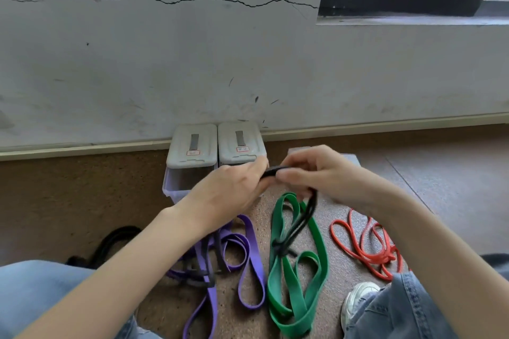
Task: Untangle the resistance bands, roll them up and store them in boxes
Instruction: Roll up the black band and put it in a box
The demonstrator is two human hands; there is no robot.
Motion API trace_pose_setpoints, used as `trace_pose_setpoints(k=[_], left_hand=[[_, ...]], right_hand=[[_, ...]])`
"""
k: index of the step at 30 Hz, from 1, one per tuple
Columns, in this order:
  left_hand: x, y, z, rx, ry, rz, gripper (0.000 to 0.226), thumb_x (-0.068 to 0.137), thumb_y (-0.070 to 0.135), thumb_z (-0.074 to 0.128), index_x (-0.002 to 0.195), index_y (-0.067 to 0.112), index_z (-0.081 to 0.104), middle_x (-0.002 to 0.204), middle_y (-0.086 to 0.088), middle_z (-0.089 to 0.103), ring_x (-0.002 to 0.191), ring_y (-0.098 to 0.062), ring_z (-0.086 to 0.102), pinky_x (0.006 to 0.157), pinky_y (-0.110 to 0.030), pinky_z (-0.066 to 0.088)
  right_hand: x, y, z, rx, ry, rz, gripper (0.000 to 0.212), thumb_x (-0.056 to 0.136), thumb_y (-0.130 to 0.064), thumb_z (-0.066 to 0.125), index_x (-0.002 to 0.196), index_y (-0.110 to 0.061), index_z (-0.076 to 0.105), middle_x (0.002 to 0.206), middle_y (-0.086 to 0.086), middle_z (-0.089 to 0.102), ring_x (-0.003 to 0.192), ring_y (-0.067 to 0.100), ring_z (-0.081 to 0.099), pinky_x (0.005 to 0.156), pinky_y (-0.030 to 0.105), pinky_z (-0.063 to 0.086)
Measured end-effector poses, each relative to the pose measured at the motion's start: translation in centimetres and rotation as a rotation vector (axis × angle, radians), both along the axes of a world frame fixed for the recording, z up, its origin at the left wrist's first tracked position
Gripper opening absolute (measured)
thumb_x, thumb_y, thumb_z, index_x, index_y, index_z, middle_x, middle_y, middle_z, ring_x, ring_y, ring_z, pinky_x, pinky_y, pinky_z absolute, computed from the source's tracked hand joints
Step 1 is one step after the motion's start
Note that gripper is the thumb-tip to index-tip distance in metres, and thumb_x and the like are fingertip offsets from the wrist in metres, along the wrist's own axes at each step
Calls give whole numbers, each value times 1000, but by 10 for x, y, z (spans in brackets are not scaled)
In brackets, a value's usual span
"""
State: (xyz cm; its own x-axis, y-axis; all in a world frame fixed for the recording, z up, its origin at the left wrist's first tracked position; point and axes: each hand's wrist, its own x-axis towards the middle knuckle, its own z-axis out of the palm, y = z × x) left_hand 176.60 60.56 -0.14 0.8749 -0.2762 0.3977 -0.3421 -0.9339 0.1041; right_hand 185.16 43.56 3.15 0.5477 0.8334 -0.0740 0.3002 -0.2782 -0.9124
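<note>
- Risk, judged: black band (pixel 298 224) threaded through green band (pixel 297 264) on floor; pulling upward likely tightens the knot or drags green along.
- Risk, judged: roll start slipping loose if pinch eases.
- Left hand (pixel 228 190): palm down, grip pinching black band's upper end.
- Right hand (pixel 316 173): fingers curled, grip grasping same band.
- Boxes (pixel 216 146): against wall, lidded, beyond hands.
- Purple band (pixel 248 256), red band (pixel 366 245): on floor, apart.

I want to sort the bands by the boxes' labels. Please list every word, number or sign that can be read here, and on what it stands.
No text can be read.
Left box lid: a small red-framed label, writing too blurred to read.
Right box lid: a similar red-framed label, also too blurred.
Bands, wall, window: no print visible.
</note>
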Motion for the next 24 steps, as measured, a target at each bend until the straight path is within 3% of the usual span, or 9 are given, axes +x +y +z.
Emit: trace_pose_setpoints(k=[2, 4, 7, 9, 11, 14, 17, 20, 24], left_hand=[[1, -3, -13, -95, -26, 66, 31, 94, 29, 44, 90, 0, 55, 71, -7, 60, 56, -24, 63, 43, -27, 41], [2, -2, -29, -263, 49, 151, 31, 97, 31, 39, 95, 3, 50, 79, -3, 53, 70, -25, 62, 55, -25, 41], [3, 5, -43, -330, 175, 251, 24, 99, 27, 36, 98, 5, 46, 85, -1, 51, 84, -24, 60, 67, -24, 40], [3, 9, -30, -430, 239, 231, 26, 98, 30, 34, 95, 8, 48, 83, -1, 56, 80, -18, 61, 73, -31, 46], [0, 10, -1, -703, 281, 110, 31, 94, 40, 33, 84, 15, 48, 68, 5, 53, 62, -8, 55, 68, -34, 51], [-8, 14, 51, -1049, 311, -200, 26, 91, 40, 41, 78, 18, 47, 56, 9, 42, 45, -4, 39, 45, -19, 42], [-14, 16, 70, -1063, 496, -312, 19, 92, 37, 51, 75, 29, 55, 54, 13, 38, 42, -1, 30, 38, -11, 28], [-10, 10, 59, -1057, 671, -248, 18, 90, 30, 46, 81, 14, 48, 55, 12, 34, 44, -4, 24, 38, -13, 22], [-4, 8, 44, -983, 745, -197, 27, 88, 31, 45, 93, 4, 47, 56, 9, 39, 46, -6, 28, 39, -15, 26]], right_hand=[[1, 0, 3, 87, -27, -52, 10, 90, -15, 58, 86, -12, 67, 56, -8, 50, 50, 7, 43, 49, 18, 36], [2, -2, 9, 174, -21, -81, 10, 89, -16, 57, 85, -11, 65, 53, -9, 44, 47, 7, 36, 45, 21, 29], [7, -9, 15, 354, 67, -167, 13, 89, -14, 54, 83, -6, 62, 53, -11, 41, 45, 3, 34, 46, 18, 34], [12, -14, 17, 345, 39, -178, 15, 92, -12, 50, 83, -4, 60, 55, -10, 43, 48, 4, 37, 52, 18, 39], [18, -22, 20, 226, -18, -124, 17, 90, -14, 53, 84, 1, 59, 61, -3, 50, 57, 10, 46, 65, 24, 42], [21, -30, 23, -11, 12, 87, 15, 85, -14, 59, 87, 0, 64, 78, 6, 64, 78, 16, 59, 81, 28, 46], [11, -26, 20, -27, 178, 275, 13, 83, -8, 64, 94, -2, 63, 90, 10, 67, 89, 20, 62, 87, 29, 49], [5, -17, 15, 127, 349, 244, 16, 78, -4, 65, 94, -3, 60, 87, 11, 64, 84, 19, 62, 79, 27, 50], [0, -7, 10, 111, 191, 96, 19, 75, -20, 64, 87, -6, 57, 68, 1, 49, 61, 12, 44, 56, 18, 38]])
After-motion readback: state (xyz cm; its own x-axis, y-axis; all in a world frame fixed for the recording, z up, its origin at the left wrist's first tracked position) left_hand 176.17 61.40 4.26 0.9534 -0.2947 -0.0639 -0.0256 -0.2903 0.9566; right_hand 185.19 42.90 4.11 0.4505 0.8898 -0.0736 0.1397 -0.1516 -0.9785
